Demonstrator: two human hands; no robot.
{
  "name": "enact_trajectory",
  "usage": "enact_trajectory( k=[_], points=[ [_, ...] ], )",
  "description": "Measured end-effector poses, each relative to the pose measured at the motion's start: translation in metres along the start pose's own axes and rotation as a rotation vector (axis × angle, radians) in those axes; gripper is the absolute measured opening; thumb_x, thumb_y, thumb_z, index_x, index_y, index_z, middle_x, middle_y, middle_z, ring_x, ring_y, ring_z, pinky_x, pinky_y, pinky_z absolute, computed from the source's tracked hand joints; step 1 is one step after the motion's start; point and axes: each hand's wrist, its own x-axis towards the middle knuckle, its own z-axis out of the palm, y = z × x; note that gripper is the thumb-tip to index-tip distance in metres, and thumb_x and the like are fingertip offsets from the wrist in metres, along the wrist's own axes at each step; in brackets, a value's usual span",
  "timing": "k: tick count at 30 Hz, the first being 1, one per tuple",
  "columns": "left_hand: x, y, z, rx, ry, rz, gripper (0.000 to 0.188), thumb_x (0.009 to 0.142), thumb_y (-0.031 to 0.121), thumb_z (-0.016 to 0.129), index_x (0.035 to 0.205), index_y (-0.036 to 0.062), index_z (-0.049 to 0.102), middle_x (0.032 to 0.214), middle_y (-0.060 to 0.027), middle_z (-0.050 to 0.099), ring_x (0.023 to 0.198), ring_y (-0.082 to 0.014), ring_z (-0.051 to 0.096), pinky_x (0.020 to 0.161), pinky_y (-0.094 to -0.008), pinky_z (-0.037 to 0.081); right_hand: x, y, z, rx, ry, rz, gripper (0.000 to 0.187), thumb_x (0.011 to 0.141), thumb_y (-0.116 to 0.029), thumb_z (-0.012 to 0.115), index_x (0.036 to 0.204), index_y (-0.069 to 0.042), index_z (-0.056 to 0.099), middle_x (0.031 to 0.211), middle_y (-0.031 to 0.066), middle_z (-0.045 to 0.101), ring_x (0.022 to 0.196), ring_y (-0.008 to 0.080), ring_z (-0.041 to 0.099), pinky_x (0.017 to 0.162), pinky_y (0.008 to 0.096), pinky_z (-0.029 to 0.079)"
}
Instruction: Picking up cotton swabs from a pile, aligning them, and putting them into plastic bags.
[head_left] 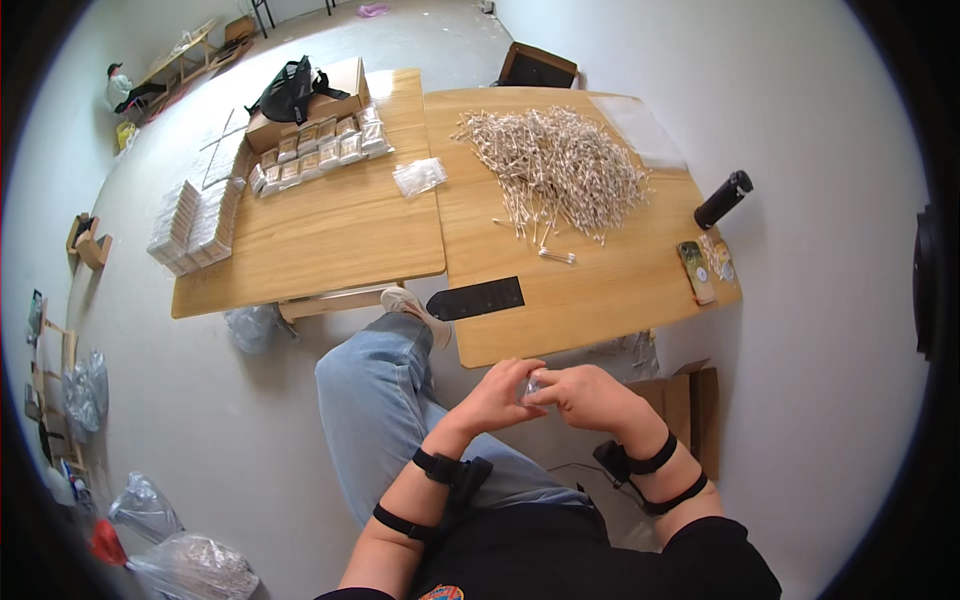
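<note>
Above my lap, just off the table's near edge, my left hand (493, 396) and my right hand (592, 396) meet with fingers curled. Between their fingertips is a small clear plastic packet (530, 387), mostly covered by the fingers, so its contents cannot be made out. On the table beyond lies a large heap of cotton swabs (560, 165), with a few loose swabs (557, 257) at its near side. A black flat strip (480, 299) rests near the table edge. Flat clear plastic bags (420, 177) lie left of the heap.
Rows of filled packets (320, 152) and stacked white packs (195, 230) occupy the left table. Behind them, a cardboard box (352, 85) carries a black bag (291, 92). At right stand a black flask (723, 200) and a phone (695, 272). Another person (120, 88) sits far left.
</note>
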Motion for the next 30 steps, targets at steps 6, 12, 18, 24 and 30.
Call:
enact_trajectory(
  k=[6,12,18,24,30],
  points=[
    [0.011,0.013,-0.016,-0.001,0.083,-0.130,0.047,0.072,0.020,0.083,0.107,0.0029,0.058,0.104,-0.0162,0.062,0.102,-0.0351,0.059,0.087,-0.0408,0.048,0.015,0.006,-0.008,0.106,0.030,-0.089,0.032,0.073,-0.001,0.063,0.098,-0.019,0.073,0.106,0.0062,0.066,0.088,0.0306,0.065,0.072,0.0379,0.053],
    [0.020,-0.010,-0.059,0.097,0.254,-0.155,0.044,0.070,0.021,0.085,0.098,0.0041,0.055,0.093,-0.0110,0.060,0.090,-0.0268,0.061,0.080,-0.0349,0.049,0.030,0.049,0.003,0.822,0.291,-0.028,0.036,0.083,0.014,0.048,0.105,-0.002,0.071,0.114,0.0111,0.069,0.077,0.0178,0.067,0.067,0.0263,0.054],
    [0.033,-0.040,-0.111,0.487,0.308,-0.270,0.059,0.064,0.026,0.088,0.110,0.0059,0.057,0.089,-0.0094,0.058,0.086,-0.0274,0.059,0.079,-0.0365,0.049,0.050,0.144,0.038,0.538,0.558,0.231,0.025,0.082,0.008,0.054,0.098,-0.001,0.070,0.107,0.0135,0.069,0.083,0.0210,0.066,0.074,0.0308,0.054],
    [0.038,-0.077,-0.123,0.624,0.305,-0.429,0.061,0.061,0.032,0.088,0.108,0.0097,0.057,0.088,-0.0095,0.061,0.088,-0.0283,0.061,0.085,-0.0415,0.046,0.062,0.205,0.067,-0.176,0.857,0.279,0.026,0.076,0.002,0.059,0.100,-0.005,0.067,0.107,0.0120,0.063,0.107,0.0332,0.058,0.093,0.0415,0.049],
    [0.024,-0.097,-0.117,0.899,0.296,-0.569,0.052,0.065,0.024,0.086,0.108,0.0151,0.058,0.107,-0.0067,0.061,0.113,-0.0275,0.055,0.108,-0.0541,0.032,0.066,0.202,0.076,-0.284,0.876,0.376,0.028,0.077,0.000,0.059,0.104,-0.007,0.064,0.113,0.0104,0.061,0.112,0.0301,0.055,0.097,0.0411,0.046]
  ],
)
